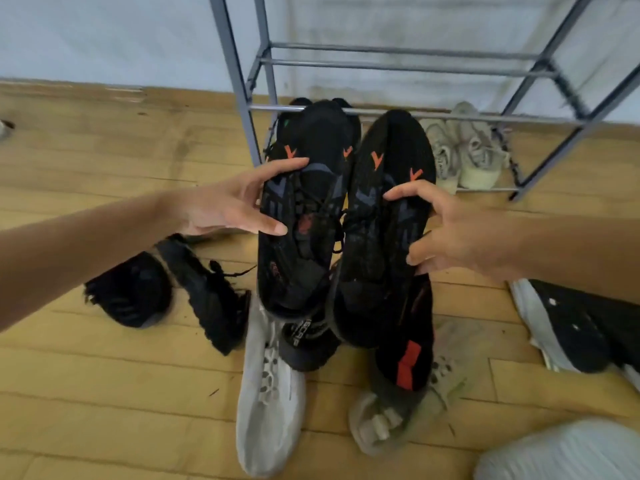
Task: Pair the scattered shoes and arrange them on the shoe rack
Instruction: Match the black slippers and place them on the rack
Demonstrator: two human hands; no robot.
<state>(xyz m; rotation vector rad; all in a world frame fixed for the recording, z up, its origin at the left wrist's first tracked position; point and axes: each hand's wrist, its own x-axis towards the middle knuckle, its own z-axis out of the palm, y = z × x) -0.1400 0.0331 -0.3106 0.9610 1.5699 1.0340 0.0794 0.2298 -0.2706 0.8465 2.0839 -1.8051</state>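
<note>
Black knit shoes with orange chevrons, one in each grip, held up side by side, toes pointing away toward the shoe rack (398,65). My left grip (228,206) holds the left black shoe (318,133) at its outer edge, thumb on the upper and fingers curled round the side. My right grip (450,230) holds the right black shoe (398,143) the same way on its outer edge. The inner sides touch, with the laces tangled between them. Both shoes are off the wood floor (86,150), just in front of the rack's low front bar.

The rack is a grey metal frame against the wall. A beige pair (460,150) sits low inside it, right of the held shoes. Below my arms on the floor:
- a black shoe (207,299)
- a white shoe (270,393)
- a black shoe with red patch (405,358)
- a black-and-white shoe (571,330)
</note>
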